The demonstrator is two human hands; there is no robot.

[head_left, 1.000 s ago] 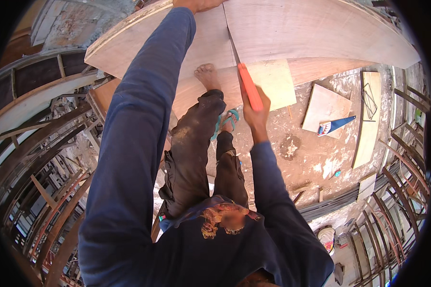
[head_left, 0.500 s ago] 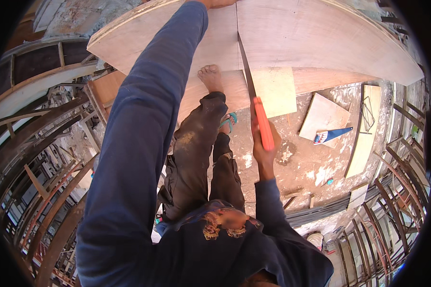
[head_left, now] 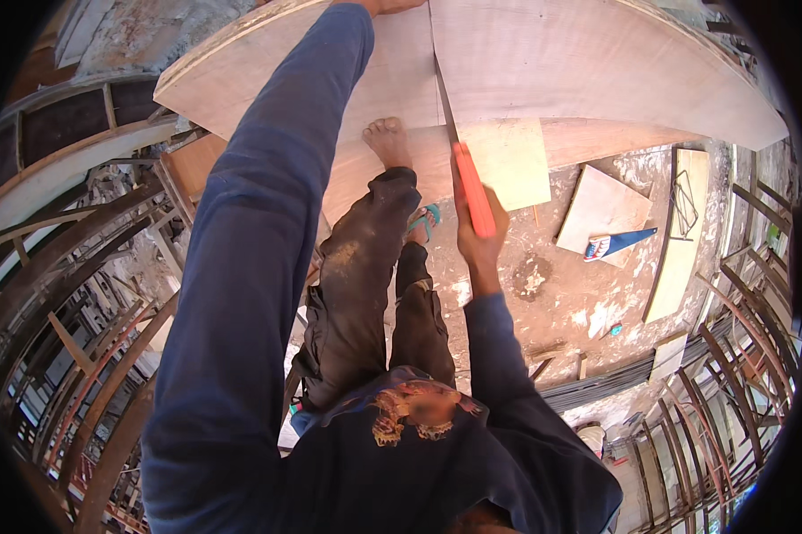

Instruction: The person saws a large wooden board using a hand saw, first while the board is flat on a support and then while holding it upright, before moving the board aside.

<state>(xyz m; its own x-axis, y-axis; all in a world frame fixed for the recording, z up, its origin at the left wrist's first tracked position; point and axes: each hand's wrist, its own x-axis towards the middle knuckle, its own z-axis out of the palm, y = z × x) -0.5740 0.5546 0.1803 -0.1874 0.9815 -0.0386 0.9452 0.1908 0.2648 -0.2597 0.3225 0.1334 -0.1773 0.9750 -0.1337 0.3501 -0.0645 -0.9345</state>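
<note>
pale board (head_left: pixel 552 71): spans 12 o'clock, a thin dark line (head_left: pixel 433 31) running up it and out of view
saw (head_left: pixel 469 182): at 1 o'clock, blade (head_left: pixel 445 98) pointing between 11 and 12, meeting that line
right hand (head_left: pixel 482 249): wrapped tight round the saw's red handle
left hand (head_left: pixel 392 5): 12 o'clock, at the board, partly cropped; cannot tell its grip
good stroke: keep blade and line aligned, press lightly, left fingers well off the teeth

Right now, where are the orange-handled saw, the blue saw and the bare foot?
Orange-handled saw (head_left: pixel 471 184): head view, on its handle.
Blue saw (head_left: pixel 626 241): head view, on its blade.
Bare foot (head_left: pixel 388 144): head view, on its upper side.
</note>
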